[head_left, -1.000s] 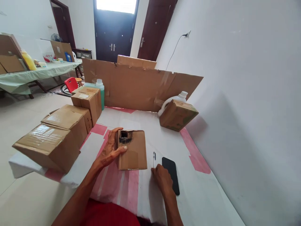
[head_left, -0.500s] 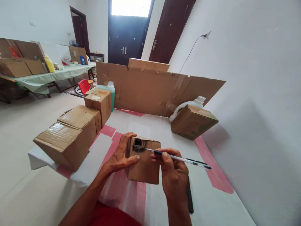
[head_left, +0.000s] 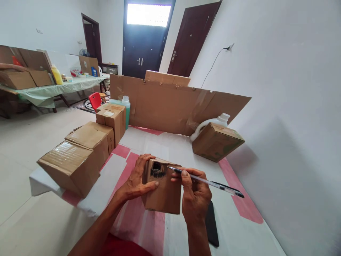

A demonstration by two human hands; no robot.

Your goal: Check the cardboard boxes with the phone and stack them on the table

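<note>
Cardboard box (head_left: 162,192) gripped in my left hand (head_left: 137,179); at three o'clock, my right hand (head_left: 195,195) pinches the pen (head_left: 207,182).

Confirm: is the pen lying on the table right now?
No, the right hand holds the pen up off the table, its tip by the black mark on the small box that the left hand grips.
</note>
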